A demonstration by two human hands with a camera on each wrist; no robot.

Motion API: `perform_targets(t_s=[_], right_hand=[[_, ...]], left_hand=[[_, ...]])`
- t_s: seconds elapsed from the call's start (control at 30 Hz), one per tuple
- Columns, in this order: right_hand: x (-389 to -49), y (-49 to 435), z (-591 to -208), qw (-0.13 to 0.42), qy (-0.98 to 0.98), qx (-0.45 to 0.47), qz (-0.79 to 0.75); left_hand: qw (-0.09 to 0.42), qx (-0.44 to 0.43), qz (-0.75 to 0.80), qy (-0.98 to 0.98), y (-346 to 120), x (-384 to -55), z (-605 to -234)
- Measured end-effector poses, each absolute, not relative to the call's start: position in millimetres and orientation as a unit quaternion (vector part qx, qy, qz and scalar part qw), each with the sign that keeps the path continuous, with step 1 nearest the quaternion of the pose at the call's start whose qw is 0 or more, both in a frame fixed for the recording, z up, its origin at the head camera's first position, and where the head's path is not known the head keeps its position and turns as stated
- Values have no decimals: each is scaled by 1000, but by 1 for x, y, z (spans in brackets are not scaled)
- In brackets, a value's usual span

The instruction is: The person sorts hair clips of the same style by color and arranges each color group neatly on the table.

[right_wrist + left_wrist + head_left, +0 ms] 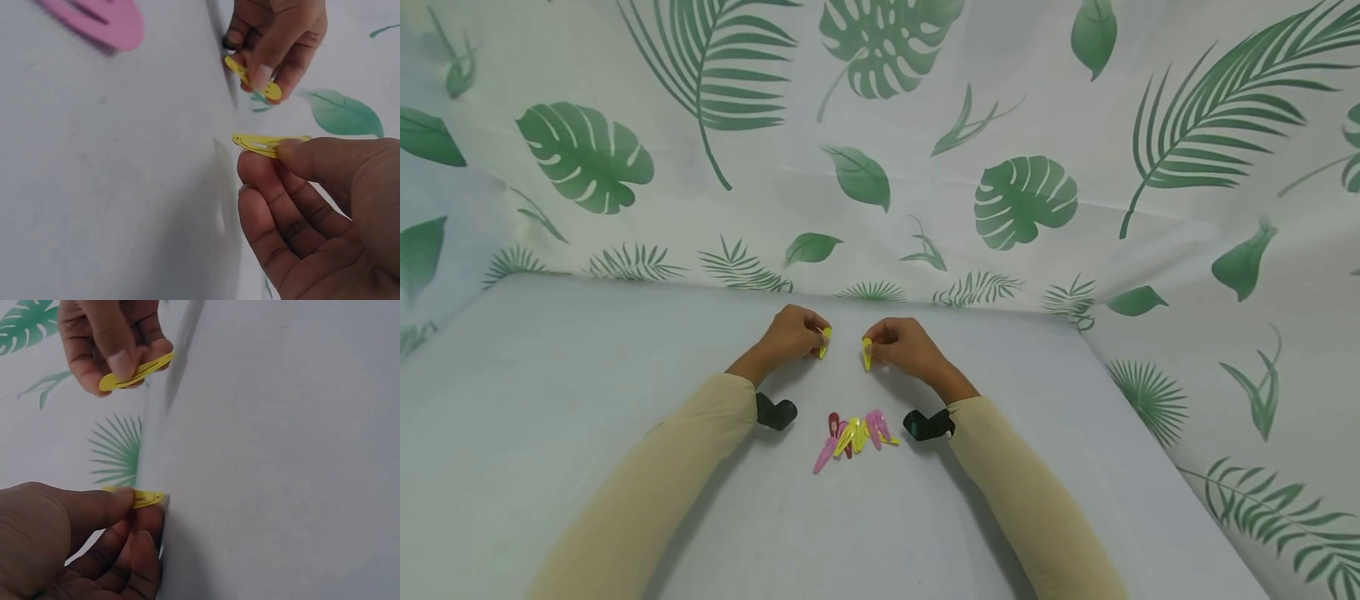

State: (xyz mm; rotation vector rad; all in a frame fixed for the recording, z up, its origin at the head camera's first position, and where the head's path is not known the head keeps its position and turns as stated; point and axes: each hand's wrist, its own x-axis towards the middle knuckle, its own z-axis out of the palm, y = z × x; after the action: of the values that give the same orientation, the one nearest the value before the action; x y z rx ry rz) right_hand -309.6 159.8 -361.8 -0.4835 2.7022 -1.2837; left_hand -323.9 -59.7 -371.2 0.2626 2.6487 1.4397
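My left hand (pixel 796 333) pinches a yellow snap hair clip (pixel 149 499) between thumb and fingers, above the far part of the table. Level with it on the other side, my right hand (pixel 908 343) pinches a second yellow snap hair clip (pixel 256 142) the same way. A short gap separates the two hands. Closer to me, between the wrists, lies a loose pile of hair clips: pink clips (pixel 823 455), a dark red clip (pixel 833 423) and yellow clips (pixel 847 437), some overlapping. In the right wrist view a pink clip (pixel 109 24) shows at the upper left.
The clips lie on a white table (pixel 760 517). Behind it hangs a white sheet with green leaf prints (pixel 857 175), which also runs down the right side. A black wrist camera (pixel 777 412) sits at the left wrist, another black camera (pixel 927 425) at the right.
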Motion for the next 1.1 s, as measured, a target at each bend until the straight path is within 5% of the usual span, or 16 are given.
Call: perform_targets(t_s=[1.1], right_hand=[[-343, 119, -372, 46, 906, -109, -405]], left_hand=[[12, 143, 388, 910, -48, -345, -376]])
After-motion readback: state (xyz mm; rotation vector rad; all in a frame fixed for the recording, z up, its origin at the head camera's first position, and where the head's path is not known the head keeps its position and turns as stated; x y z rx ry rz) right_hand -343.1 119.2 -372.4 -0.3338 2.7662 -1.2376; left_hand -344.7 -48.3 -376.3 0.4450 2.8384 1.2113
